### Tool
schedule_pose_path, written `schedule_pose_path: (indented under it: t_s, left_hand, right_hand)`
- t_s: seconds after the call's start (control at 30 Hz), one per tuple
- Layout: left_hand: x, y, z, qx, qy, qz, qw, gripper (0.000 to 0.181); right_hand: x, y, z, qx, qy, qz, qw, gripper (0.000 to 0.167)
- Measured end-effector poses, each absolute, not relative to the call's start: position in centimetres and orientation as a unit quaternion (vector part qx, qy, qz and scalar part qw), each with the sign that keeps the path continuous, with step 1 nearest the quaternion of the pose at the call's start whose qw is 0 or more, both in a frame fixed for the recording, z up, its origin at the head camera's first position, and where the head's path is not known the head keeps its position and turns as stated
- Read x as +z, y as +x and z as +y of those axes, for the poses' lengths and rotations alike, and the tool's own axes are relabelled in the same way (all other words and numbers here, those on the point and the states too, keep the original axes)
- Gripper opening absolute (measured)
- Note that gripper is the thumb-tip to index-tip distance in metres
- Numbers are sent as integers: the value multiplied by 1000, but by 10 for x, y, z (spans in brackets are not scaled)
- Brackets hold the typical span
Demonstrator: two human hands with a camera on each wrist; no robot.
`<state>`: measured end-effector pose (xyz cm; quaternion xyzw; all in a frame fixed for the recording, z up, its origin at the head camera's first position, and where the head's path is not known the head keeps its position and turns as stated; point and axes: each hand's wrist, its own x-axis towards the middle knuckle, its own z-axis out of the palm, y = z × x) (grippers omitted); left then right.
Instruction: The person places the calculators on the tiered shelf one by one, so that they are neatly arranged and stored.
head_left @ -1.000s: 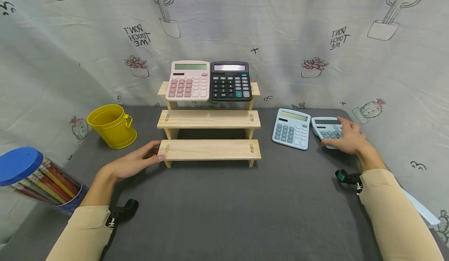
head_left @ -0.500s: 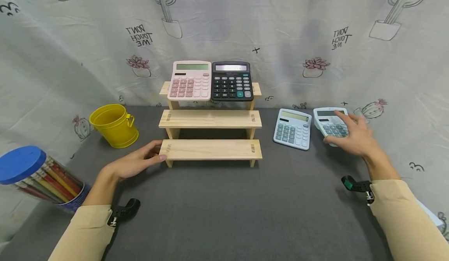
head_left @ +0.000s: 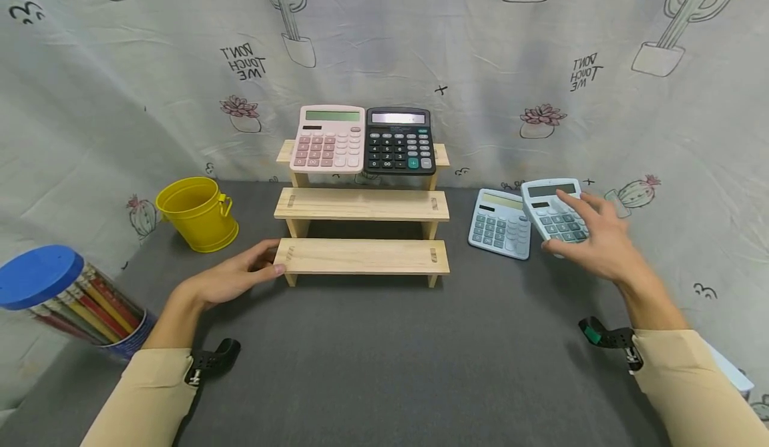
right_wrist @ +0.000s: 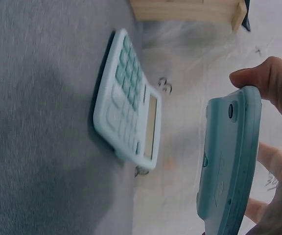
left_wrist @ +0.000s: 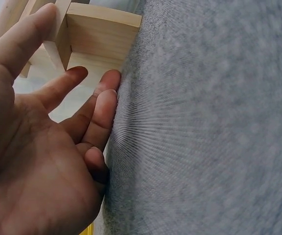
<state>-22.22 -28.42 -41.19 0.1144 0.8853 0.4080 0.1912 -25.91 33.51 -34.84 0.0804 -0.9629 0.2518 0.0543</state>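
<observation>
My right hand (head_left: 601,240) grips a light blue calculator (head_left: 561,217), raised above the table, with the thumb at its lower edge. In the right wrist view the back of this calculator (right_wrist: 229,156) faces the camera. A second light blue calculator (head_left: 498,227) lies on the table, partly overlapped by the held one in the head view. My left hand (head_left: 231,277) rests at the left end of the lowest step of a three-tier wooden stand (head_left: 363,257), thumb by the front corner. Seen from the left wrist, the fingers (left_wrist: 97,112) are loosely bent and spread.
On the stand's top tier a pink calculator (head_left: 328,139) and a black calculator (head_left: 400,140) lean side by side. A yellow bucket (head_left: 201,217) stands left of the stand. A blue-lidded container of pencils (head_left: 90,300) is at far left. Printed cloth (head_left: 390,53) hangs behind the grey table (head_left: 384,367).
My right hand has lifted the rightmost light blue calculator off the table and moved it left, over the edge of the other one. My left hand has stayed at the stand.
</observation>
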Motion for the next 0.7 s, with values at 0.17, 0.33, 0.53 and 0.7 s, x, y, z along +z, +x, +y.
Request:
schedule_pose_path:
  t_s: [0.17, 0.33, 0.53, 0.7]
  left_hand:
    - [-412, -223, -285, 404, 113, 887, 193, 73]
    - [-411, -223, -285, 406, 112, 887, 191, 73]
    - [-411, -223, -285, 407, 112, 885, 197, 74]
    - [-412, -223, -285, 412, 112, 882, 199, 74]
  right_hand:
    - [-347, -250, 324, 262, 105, -957, 68, 95]
    - [-345, -244, 314, 264, 121, -955, 60, 96]
    - [-342, -234, 299, 272, 147, -949, 61, 95]
    - [-342, -229, 285, 281, 171, -941, 77, 94]
